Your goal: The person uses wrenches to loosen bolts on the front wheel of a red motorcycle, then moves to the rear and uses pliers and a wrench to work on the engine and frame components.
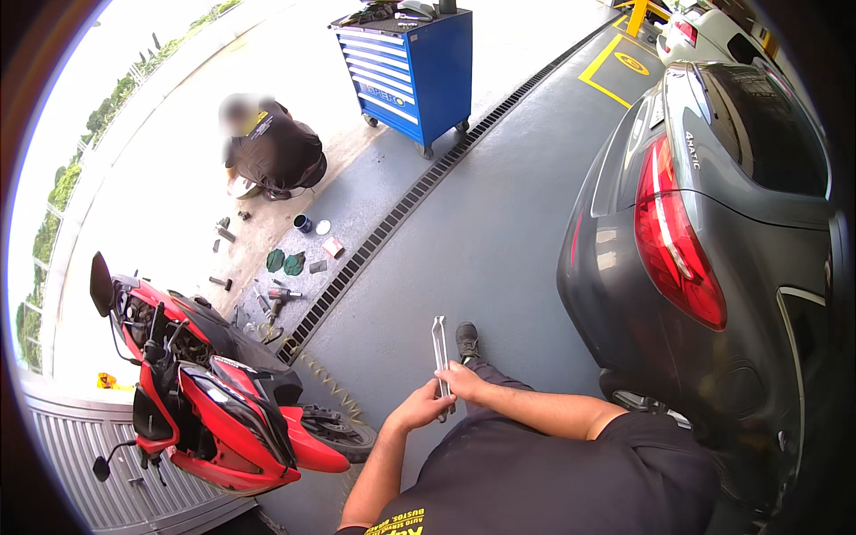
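Two slim silver wrenches stand out side by side in front of my body, their far ends pointing away from me. My right hand is closed around their middle. Lower down, the fingers of my left hand are wrapped about the same wrenches close to their near ends. Both hands nearly touch. Short pieces of the shafts show below my fingers; the gripped parts are hidden.
To the left stands a red scooter; at right, a dark grey car. A floor drain grate runs diagonally. Beyond it are loose tools, a crouching co-worker and a blue tool cabinet. A coiled hose lies by the scooter.
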The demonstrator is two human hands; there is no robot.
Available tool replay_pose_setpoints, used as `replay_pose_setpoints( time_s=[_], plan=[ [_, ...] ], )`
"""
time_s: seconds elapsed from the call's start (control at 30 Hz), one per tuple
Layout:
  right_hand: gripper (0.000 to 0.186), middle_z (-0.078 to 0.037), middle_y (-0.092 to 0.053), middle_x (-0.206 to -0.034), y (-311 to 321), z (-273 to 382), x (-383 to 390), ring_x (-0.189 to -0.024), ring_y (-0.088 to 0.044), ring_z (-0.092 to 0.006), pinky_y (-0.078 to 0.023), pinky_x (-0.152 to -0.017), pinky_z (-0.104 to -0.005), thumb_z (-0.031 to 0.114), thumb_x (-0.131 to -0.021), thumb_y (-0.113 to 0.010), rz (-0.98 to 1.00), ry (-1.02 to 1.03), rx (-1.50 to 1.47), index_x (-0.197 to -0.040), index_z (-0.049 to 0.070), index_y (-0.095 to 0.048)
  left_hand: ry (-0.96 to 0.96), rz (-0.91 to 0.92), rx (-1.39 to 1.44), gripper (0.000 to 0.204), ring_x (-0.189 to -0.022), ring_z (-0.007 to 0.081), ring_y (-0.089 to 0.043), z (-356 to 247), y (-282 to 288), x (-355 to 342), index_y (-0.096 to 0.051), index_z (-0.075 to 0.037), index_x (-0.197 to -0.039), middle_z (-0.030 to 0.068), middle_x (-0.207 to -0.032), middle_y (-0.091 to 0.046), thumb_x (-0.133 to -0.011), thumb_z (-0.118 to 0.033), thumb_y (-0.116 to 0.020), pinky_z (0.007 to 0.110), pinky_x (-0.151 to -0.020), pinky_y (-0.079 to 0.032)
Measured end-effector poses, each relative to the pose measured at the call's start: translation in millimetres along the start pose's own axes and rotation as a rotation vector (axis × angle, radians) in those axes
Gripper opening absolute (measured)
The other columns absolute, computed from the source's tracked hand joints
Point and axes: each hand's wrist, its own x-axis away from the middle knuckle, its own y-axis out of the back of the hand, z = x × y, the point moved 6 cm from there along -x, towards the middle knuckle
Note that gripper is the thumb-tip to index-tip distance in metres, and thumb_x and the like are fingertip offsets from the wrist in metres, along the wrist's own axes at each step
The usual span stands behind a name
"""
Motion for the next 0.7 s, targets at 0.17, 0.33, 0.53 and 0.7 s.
replay_pose_setpoints(
  time_s=[0.17, 0.33, 0.53, 0.7],
  plan=[
    [0.028, -0.005, -0.053, -0.074, 145, 52, -113, -0.064, -0.051, -0.0152, -0.043, -0.057, -0.0352, 0.031, -0.089, -0.054, -0.189, -0.133, -0.015, -0.092, 0.003, -0.053, 0.047, -0.248, 0.300, 0.034, -0.091, 0.0157, -0.062, -39, 117, -133, -0.052, 0.000, -0.114, 0.0080, -0.100, -0.064, -0.096, -0.029, -0.053, 0.031, -0.075, -0.048],
    [0.022, 0.000, -0.047, -0.071, 264, 211, -196, -0.063, -0.046, -0.0107, -0.039, -0.055, -0.0304, 0.027, -0.089, -0.057, -0.191, -0.118, 0.012, -0.085, 0.008, -0.048, 0.426, -0.642, 0.433, 0.026, -0.071, 0.0175, -0.064, 81, 219, -177, -0.052, -0.002, -0.109, 0.0091, -0.086, -0.063, -0.093, -0.022, -0.056, 0.026, -0.056, -0.048],
    [0.018, 0.000, -0.046, -0.065, 378, 392, -343, -0.050, -0.043, -0.0090, -0.035, -0.042, -0.0281, 0.016, -0.083, -0.064, -0.300, 0.064, 0.127, -0.083, 0.009, -0.047, 1.087, -0.633, 0.738, 0.030, -0.081, 0.0325, -0.066, 220, 206, -137, -0.061, -0.005, -0.110, 0.0141, -0.095, -0.066, -0.092, -0.028, -0.054, 0.045, -0.064, -0.051],
    [0.024, -0.011, -0.059, -0.078, 453, 570, -484, -0.072, -0.058, -0.0214, -0.048, -0.067, -0.0357, 0.019, -0.075, -0.063, -0.386, 0.252, 0.513, -0.087, 0.001, -0.054, 0.614, -0.060, -0.392, 0.034, -0.109, 0.0297, -0.061, 150, 291, -262, -0.066, -0.010, -0.115, 0.0135, -0.117, -0.065, -0.090, -0.030, -0.056, 0.038, -0.090, -0.048]
  ],
)
